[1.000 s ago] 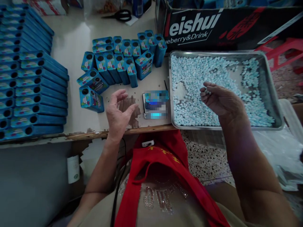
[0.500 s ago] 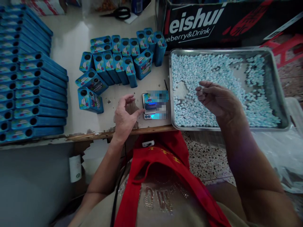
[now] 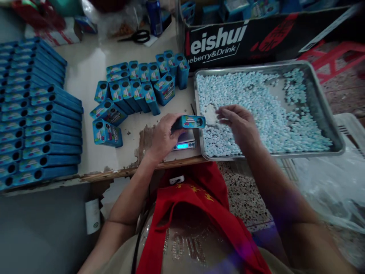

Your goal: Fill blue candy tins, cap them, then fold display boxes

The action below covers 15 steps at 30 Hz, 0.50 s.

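Note:
My left hand (image 3: 164, 135) is closed round a small blue tin (image 3: 192, 121) with a colourful top and a dark round hole at its right end. It holds the tin just above a small digital scale (image 3: 184, 144) with a lit blue display. To the right, my right hand (image 3: 239, 123) hovers over a metal tray (image 3: 338, 142) of pale blue and white candies (image 3: 242, 89). Its fingers are drawn together at the tips, close to a whitish patch on the left of the tray; whatever they may pinch is too small to make out.
Several similar blue tins (image 3: 138, 93) stand loosely grouped behind the scale. Long stacked rows of them (image 3: 54, 129) fill the table's left side. A black cardboard box (image 3: 216, 42) with more tins borders the tray's back. Scissors (image 3: 139, 36) and a blue can (image 3: 154, 17) lie farther back.
My left hand has taken hold of the tin and lifted it off the scale. My right hand has moved left over the tray, towards the tin. The view has shifted slightly.

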Each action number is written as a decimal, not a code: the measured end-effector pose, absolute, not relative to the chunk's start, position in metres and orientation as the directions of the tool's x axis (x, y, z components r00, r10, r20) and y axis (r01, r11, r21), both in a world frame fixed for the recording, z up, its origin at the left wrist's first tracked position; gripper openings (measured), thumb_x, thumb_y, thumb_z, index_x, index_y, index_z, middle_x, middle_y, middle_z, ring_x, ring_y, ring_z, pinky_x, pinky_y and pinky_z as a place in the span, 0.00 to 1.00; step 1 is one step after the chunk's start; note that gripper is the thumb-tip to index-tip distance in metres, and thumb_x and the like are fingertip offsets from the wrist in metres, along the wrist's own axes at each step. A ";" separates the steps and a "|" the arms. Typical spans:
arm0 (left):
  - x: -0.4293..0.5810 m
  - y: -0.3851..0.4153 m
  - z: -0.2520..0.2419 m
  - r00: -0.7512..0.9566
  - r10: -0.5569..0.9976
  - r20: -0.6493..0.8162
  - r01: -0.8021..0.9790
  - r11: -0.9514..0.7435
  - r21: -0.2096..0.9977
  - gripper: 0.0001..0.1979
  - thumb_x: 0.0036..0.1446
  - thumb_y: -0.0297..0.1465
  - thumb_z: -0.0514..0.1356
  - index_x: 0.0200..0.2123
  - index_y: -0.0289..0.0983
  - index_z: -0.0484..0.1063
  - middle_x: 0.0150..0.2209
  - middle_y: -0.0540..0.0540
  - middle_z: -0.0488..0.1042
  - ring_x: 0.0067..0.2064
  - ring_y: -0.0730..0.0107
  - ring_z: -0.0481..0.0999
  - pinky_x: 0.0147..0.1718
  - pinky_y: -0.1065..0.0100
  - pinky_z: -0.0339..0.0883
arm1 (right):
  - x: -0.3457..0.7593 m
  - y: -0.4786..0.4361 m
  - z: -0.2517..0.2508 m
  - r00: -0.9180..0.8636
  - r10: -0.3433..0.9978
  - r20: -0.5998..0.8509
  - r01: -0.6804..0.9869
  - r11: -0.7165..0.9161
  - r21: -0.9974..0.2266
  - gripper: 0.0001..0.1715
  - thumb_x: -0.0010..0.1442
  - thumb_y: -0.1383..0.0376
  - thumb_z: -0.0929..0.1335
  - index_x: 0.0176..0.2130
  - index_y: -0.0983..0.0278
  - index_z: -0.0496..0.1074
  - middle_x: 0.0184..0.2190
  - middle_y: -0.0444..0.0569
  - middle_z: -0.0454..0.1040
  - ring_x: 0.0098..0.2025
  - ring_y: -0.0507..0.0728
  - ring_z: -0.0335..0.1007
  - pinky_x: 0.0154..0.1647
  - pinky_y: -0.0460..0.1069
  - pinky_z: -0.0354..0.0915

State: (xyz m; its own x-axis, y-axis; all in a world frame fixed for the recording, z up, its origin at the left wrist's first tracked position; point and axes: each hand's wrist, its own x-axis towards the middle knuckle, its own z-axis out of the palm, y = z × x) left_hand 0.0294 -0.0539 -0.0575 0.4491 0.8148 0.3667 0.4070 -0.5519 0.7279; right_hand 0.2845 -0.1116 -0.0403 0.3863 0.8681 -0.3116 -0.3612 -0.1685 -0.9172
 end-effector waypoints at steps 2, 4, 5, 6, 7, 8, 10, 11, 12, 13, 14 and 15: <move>0.049 -0.045 -0.030 0.560 0.698 0.446 0.385 -0.696 0.606 0.17 0.64 0.25 0.67 0.54 0.47 0.79 0.53 0.48 0.81 0.59 0.55 0.78 0.72 0.46 0.61 | 0.274 -0.104 -0.048 0.323 0.862 -0.391 -0.506 -0.192 -0.841 0.10 0.71 0.60 0.72 0.36 0.60 0.77 0.32 0.46 0.80 0.32 0.52 0.75 0.34 0.46 0.72; 0.073 -0.039 -0.004 0.658 0.574 0.487 0.321 -0.800 0.508 0.15 0.68 0.24 0.64 0.51 0.49 0.80 0.53 0.49 0.81 0.62 0.56 0.76 0.77 0.39 0.46 | 0.268 -0.098 -0.053 0.224 0.853 -0.472 -0.672 -0.215 -0.708 0.15 0.74 0.54 0.69 0.37 0.59 0.75 0.31 0.46 0.78 0.31 0.53 0.75 0.33 0.47 0.74; 0.085 -0.037 0.005 0.699 0.519 0.492 0.276 -0.831 0.484 0.13 0.69 0.25 0.63 0.50 0.49 0.81 0.52 0.50 0.81 0.62 0.57 0.76 0.78 0.38 0.42 | 0.267 -0.096 -0.054 0.186 0.851 -0.491 -0.737 -0.209 -0.642 0.16 0.75 0.53 0.67 0.38 0.59 0.74 0.31 0.45 0.78 0.31 0.54 0.75 0.34 0.49 0.75; 0.095 -0.036 0.011 0.733 0.475 0.487 0.232 -0.847 0.478 0.12 0.70 0.26 0.63 0.48 0.49 0.81 0.51 0.51 0.80 0.62 0.58 0.76 0.78 0.37 0.41 | 0.267 -0.095 -0.056 0.162 0.850 -0.501 -0.787 -0.194 -0.585 0.16 0.76 0.52 0.66 0.40 0.58 0.74 0.32 0.45 0.78 0.32 0.54 0.75 0.35 0.50 0.76; 0.104 -0.034 0.015 0.753 0.453 0.477 0.203 -0.850 0.487 0.10 0.70 0.27 0.63 0.46 0.49 0.81 0.49 0.51 0.80 0.61 0.59 0.77 0.78 0.38 0.42 | 0.268 -0.094 -0.057 0.152 0.847 -0.510 -0.825 -0.175 -0.537 0.16 0.76 0.51 0.65 0.41 0.58 0.74 0.33 0.45 0.79 0.33 0.55 0.76 0.35 0.50 0.76; 0.111 -0.032 0.015 0.759 0.456 0.466 0.195 -0.841 0.505 0.09 0.69 0.27 0.64 0.45 0.49 0.81 0.48 0.52 0.80 0.60 0.59 0.77 0.78 0.38 0.44 | 0.270 -0.094 -0.058 0.150 0.839 -0.524 -0.854 -0.157 -0.496 0.16 0.76 0.51 0.64 0.42 0.58 0.73 0.34 0.46 0.79 0.34 0.55 0.76 0.36 0.51 0.77; 0.119 -0.028 0.007 0.727 0.508 0.462 0.229 -0.813 0.535 0.09 0.66 0.28 0.67 0.44 0.50 0.82 0.46 0.51 0.80 0.59 0.57 0.77 0.78 0.37 0.45 | 0.274 -0.094 -0.060 0.150 0.813 -0.562 -0.894 -0.131 -0.429 0.16 0.76 0.51 0.64 0.42 0.57 0.73 0.34 0.46 0.79 0.35 0.56 0.75 0.35 0.51 0.77; 0.120 -0.026 0.002 0.700 0.539 0.469 0.259 -0.803 0.537 0.10 0.66 0.28 0.67 0.45 0.50 0.82 0.46 0.50 0.80 0.59 0.55 0.77 0.78 0.36 0.45 | 0.276 -0.094 -0.062 0.148 0.802 -0.578 -0.907 -0.124 -0.403 0.16 0.76 0.52 0.63 0.42 0.57 0.72 0.33 0.47 0.78 0.35 0.56 0.75 0.35 0.50 0.76; 0.119 -0.024 -0.004 0.673 0.562 0.481 0.287 -0.798 0.530 0.11 0.65 0.28 0.67 0.46 0.51 0.83 0.46 0.49 0.80 0.60 0.53 0.76 0.78 0.35 0.43 | 0.277 -0.093 -0.063 0.143 0.795 -0.589 -0.916 -0.119 -0.383 0.16 0.76 0.53 0.63 0.41 0.57 0.72 0.33 0.47 0.78 0.35 0.56 0.74 0.35 0.50 0.76; 0.117 -0.023 -0.010 0.652 0.573 0.496 0.308 -0.798 0.517 0.13 0.65 0.27 0.67 0.47 0.53 0.83 0.47 0.49 0.81 0.61 0.52 0.76 0.78 0.34 0.42 | 0.278 -0.092 -0.064 0.137 0.793 -0.594 -0.921 -0.118 -0.370 0.15 0.77 0.54 0.62 0.41 0.57 0.71 0.32 0.47 0.78 0.35 0.56 0.74 0.35 0.50 0.76; 0.114 -0.023 -0.016 0.636 0.578 0.511 0.324 -0.801 0.503 0.15 0.66 0.26 0.66 0.47 0.54 0.84 0.48 0.49 0.81 0.61 0.51 0.76 0.77 0.34 0.41 | 0.278 -0.092 -0.064 0.128 0.793 -0.596 -0.924 -0.122 -0.361 0.15 0.77 0.54 0.62 0.41 0.58 0.71 0.32 0.47 0.77 0.35 0.56 0.74 0.35 0.50 0.76; 0.111 -0.023 -0.020 0.623 0.580 0.525 0.336 -0.804 0.490 0.16 0.66 0.25 0.66 0.47 0.56 0.84 0.49 0.49 0.81 0.60 0.51 0.76 0.77 0.34 0.40 | 0.278 -0.091 -0.064 0.120 0.794 -0.596 -0.926 -0.126 -0.355 0.14 0.76 0.55 0.63 0.41 0.58 0.71 0.32 0.47 0.77 0.34 0.56 0.73 0.34 0.50 0.77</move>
State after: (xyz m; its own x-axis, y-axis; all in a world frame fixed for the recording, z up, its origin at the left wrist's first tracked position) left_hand 0.1111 -0.0230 -0.0201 0.6226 0.5804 0.5249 0.3364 -0.8041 0.4901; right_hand 0.2776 -0.0908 -0.0645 0.1204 0.7940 -0.5958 -0.9264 -0.1259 -0.3549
